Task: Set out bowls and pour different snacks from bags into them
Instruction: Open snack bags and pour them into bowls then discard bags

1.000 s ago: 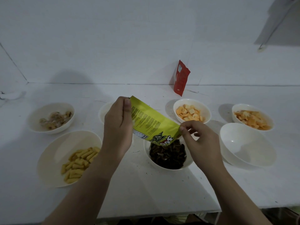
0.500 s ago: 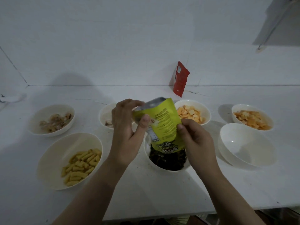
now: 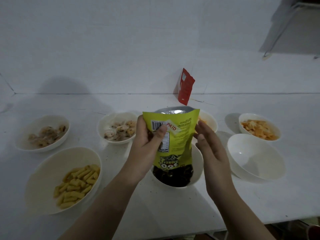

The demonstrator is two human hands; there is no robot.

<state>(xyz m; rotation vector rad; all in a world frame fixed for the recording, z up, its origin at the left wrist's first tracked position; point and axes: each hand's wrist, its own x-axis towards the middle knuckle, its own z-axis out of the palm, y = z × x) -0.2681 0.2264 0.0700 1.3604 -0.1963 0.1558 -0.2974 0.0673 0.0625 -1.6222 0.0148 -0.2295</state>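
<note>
My left hand [image 3: 147, 141] has the green bag [image 3: 173, 135] in a firm grip, thumb pressed over the barcode label and fingers curled behind. The bag hangs upside down by its print, its lower end dipping into the middle bowl [image 3: 197, 163], right over the dark snack [image 3: 173, 177] heaped there. Its silver-lined top end gapes upward, and I cannot tell which end was torn. My right hand [image 3: 211, 149] grips nothing: fingers straight and loose, fingertips just beside the bag's right edge.

I judge the pour is nearly finished. To end it well I should keep the bag's low end inside the bowl's rim, let the right hand flatten or tap the side so the last pieces drop, and lift straight up only when nothing rattles. The film is thin and slippery, so squeezing hard could crush what remains.

Reckoned from the middle bowl: to its left sits a large bowl of yellow sticks [image 3: 76, 182]; behind and left, two bowls of pale mixed pieces [image 3: 119, 129] [image 3: 46, 133]. To its right an empty bowl [image 3: 254, 156] waits, likely for the next snack. Behind that is a bowl of orange crackers [image 3: 258, 129], and another bowl [image 3: 209, 122] is mostly hidden by the bag. A red bag [image 3: 186, 87] leans on the wall far behind. The bowls crowd the surface [image 3: 173, 213], so a careless elbow could clip one.
</note>
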